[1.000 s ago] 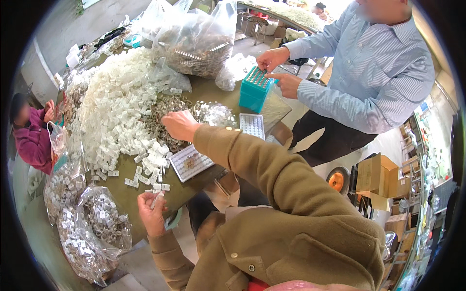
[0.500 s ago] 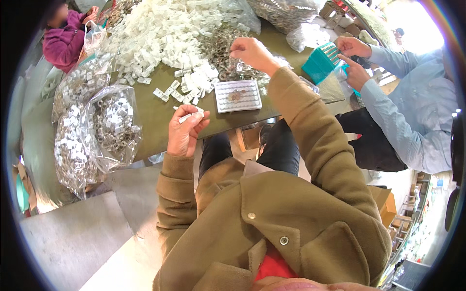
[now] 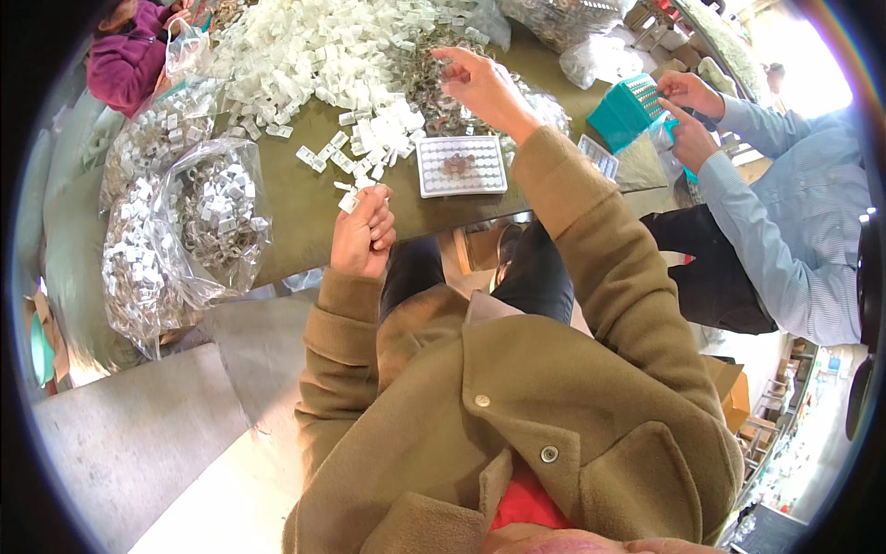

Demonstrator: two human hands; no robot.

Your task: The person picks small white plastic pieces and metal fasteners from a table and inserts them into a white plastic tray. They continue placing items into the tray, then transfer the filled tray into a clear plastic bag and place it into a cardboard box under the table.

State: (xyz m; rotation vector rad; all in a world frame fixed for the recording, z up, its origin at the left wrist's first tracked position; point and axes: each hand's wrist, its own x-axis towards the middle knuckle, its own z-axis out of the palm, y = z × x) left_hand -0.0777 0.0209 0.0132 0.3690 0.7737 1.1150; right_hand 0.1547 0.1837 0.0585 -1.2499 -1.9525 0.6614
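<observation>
R hand open over metal-ring pile, just beyond grid tray; L hand pinches prob. a white clip, nearer tray's left end.

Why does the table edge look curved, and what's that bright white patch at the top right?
Head view: the fisheye lens bends the table edge toward the dark round rim; daylight glare washes out the upper right corner; the right hand and white plastic pieces look sharp.
</observation>
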